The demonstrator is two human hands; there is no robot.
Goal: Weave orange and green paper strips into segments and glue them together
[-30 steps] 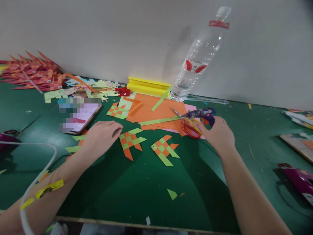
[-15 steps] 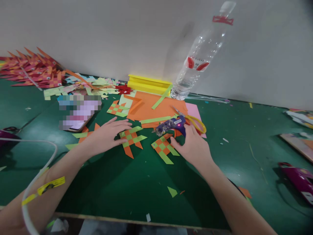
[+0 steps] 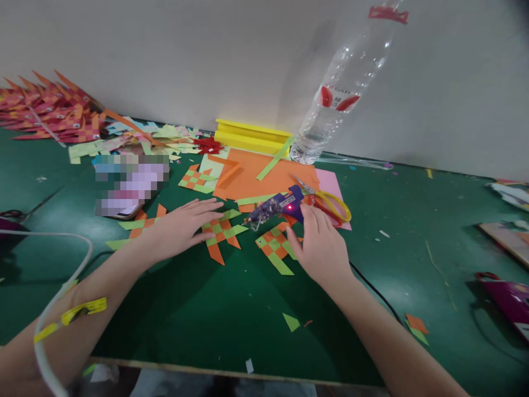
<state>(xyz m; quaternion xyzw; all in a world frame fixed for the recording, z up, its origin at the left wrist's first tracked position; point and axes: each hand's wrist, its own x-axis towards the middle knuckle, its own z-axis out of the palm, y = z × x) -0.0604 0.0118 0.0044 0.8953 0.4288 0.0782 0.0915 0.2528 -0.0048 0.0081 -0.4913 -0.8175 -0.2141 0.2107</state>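
Note:
My left hand hovers at the left edge of a woven green and orange paper fish, its fingers apart and nothing held. My right hand has its fingers wrapped round the handle of a purple glue gun with a lit red light; the gun's nozzle points left, near the first fish. Below the gun lies a second woven fish with an eye on it, partly behind my right thumb. Scissors with yellow handles lie just behind my right hand.
Orange paper sheets lie before a yellow folded strip and a tilted water bottle. At left are a phone, paper scraps and a pile of red fish. A black cord runs beside my right forearm.
The glue gun has moved left with my right hand, its nozzle now closer to the left fish. My left hand has hardly moved. The view has shifted slightly.

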